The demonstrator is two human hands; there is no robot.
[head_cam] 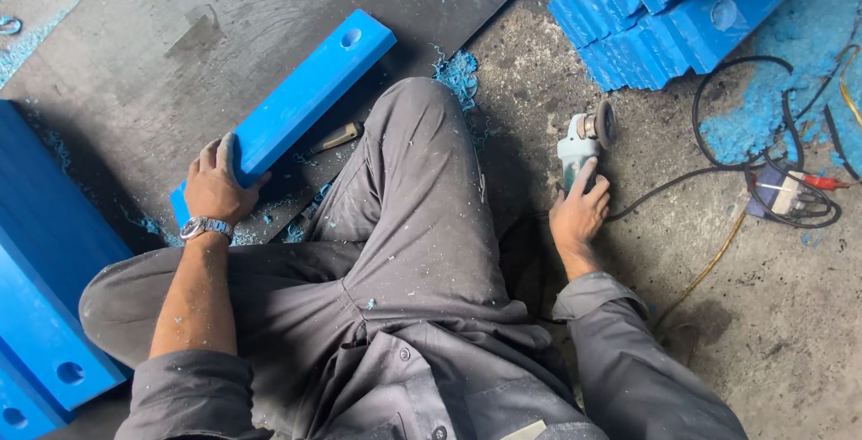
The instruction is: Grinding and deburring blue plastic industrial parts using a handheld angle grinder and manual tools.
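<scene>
Two hands were busy as I watched: the left hand (215, 189) clamped on the near end of a long blue plastic block (292, 103) at centre left, the right hand (579, 211) wrapped round an angle grinder (582, 144) resting on the floor right of centre. I judged the grinder's disc could catch the trouser leg (422, 198) just beside it, or the black cable (718, 162) might snag. Blue shavings littered the rough concrete floor (772, 314), with stacked blue blocks (655, 9) at upper right
</scene>
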